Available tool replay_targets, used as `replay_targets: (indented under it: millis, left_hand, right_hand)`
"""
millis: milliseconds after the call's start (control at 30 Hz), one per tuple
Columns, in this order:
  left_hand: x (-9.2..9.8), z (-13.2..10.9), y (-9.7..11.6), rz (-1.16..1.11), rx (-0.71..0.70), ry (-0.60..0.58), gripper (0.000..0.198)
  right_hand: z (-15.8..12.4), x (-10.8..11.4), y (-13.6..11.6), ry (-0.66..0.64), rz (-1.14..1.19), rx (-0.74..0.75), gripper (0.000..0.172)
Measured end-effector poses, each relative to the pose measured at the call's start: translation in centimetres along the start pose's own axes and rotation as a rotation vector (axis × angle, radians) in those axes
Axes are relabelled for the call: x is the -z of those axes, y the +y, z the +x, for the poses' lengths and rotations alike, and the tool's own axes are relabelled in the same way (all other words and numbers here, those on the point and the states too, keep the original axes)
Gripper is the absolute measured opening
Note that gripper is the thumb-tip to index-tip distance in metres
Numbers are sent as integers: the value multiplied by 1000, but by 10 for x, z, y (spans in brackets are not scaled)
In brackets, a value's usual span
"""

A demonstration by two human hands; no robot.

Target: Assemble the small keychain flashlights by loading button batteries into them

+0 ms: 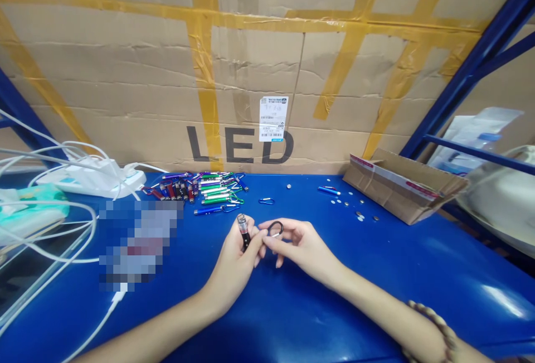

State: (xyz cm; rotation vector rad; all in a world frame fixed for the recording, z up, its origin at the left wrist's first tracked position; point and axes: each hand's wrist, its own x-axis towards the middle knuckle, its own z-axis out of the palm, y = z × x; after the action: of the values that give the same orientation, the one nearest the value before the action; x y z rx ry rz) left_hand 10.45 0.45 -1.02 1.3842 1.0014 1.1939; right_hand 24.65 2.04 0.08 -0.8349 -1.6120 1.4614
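Observation:
My left hand (240, 257) is closed around a small black flashlight (244, 233) with a silver end that points up and away. Between the fingertips of my right hand (298, 246) is a black carabiner (276, 230), and the fingers of both hands meet beside it. Whether the carabiner is joined to the flashlight is hidden by the fingers. Beyond my hands lies a loose blue carabiner (266, 201). To its left are rows of small flashlights with carabiners in green (215, 201), blue (209, 210), purple and dark red (170, 190).
A blue flashlight body (329, 190) and several button cells (360, 216) lie at the right, near an open cardboard box (401, 187). A white power strip (87, 178) with cables and a blurred-out object (142, 243) are at the left. A large carton (146, 84) stands behind.

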Motion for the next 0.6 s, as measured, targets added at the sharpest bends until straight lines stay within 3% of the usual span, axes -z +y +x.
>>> replay_targets:
  millis: [67,167,300,433,533,600]
  left_hand:
    - [-1,-1,0,-7,-10,-38,20]
    - [1,-1,0,66,-11,-72,18]
    - [4,-1,1,288,-80,10,14]
    - [8,1,1,402,-235,99,12]
    - [12,3,-3,478,-362,34,14]
    - [14,4,-5,543,-419,-42,14]
  right_hand:
    - [1,-2,4,-16,31,16,34]
    - [0,-2,7,64,-46,65,36]
    - [-3,4,1,134,-323,137,33]
    - [-5,13,-7,97,-687,314,29]
    - [-6,17,-11,47,-788,428,29]
    - [-6,17,-10,32,-731,392,29]
